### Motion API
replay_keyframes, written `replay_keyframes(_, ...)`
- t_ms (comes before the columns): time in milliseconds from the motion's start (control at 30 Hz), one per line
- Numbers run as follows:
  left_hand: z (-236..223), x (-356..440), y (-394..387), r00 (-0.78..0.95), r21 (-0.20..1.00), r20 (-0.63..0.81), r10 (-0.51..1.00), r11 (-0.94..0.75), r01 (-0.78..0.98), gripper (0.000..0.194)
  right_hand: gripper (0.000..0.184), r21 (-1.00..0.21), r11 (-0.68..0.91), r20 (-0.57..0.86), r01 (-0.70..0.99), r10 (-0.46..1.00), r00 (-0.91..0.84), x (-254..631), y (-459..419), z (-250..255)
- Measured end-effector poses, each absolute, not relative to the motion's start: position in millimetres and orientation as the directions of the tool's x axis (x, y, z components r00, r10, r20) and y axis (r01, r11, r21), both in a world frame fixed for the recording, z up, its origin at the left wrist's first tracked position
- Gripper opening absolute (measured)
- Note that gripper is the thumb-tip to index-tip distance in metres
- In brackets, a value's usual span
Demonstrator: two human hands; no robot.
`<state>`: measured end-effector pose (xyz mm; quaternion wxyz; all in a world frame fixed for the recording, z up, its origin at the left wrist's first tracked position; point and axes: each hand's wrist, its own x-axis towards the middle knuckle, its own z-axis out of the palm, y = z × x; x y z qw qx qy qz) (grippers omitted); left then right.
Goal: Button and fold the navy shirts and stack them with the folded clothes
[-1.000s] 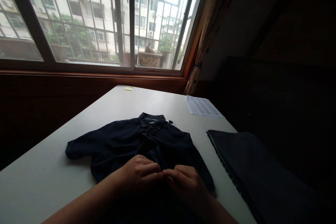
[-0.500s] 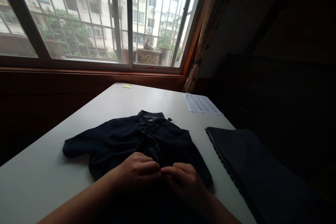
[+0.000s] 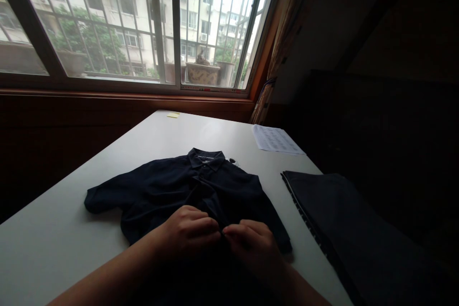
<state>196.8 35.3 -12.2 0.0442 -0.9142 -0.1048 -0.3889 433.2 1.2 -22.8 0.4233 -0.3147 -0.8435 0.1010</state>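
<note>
A dark navy short-sleeved shirt (image 3: pixel 172 186) lies front-up on the white table (image 3: pixel 53 244), collar toward the window. My left hand (image 3: pixel 190 232) and my right hand (image 3: pixel 251 244) rest side by side on the shirt's front, near its middle. Both hands have their fingers curled and pinched together where the two front edges meet. What lies between the fingertips is too dark to make out beyond the cloth itself.
A dark folded cloth (image 3: pixel 340 220) lies at the table's right edge. A printed sheet of paper (image 3: pixel 274 139) sits at the far right, a small yellow note (image 3: pixel 173 114) at the far edge. A barred window (image 3: pixel 143 24) and a curtain (image 3: pixel 279 43) stand behind.
My hands stay pinched on the shirt front with hardly any shift. The view has tilted slightly, so everything sits a little lower or higher in the picture.
</note>
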Motion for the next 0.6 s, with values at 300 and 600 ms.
replay_keyframes(300, -12.4, 195.9, 38.0, 0.647, 0.132, 0.731, 0.218, -0.975, 0.18, 0.011, 0.007, -0.594, 0.709, 0.566, 0.38, 0.704, -0.43, 434.8, 0.1, -17.0)
replay_keyframes(600, -17.2, 198.8, 40.5, 0.673, 0.037, 0.698, 0.244, -0.951, 0.307, 0.013, 0.011, -0.596, 0.713, 0.522, 0.37, 0.694, -0.495, 434.3, -0.5, -13.8)
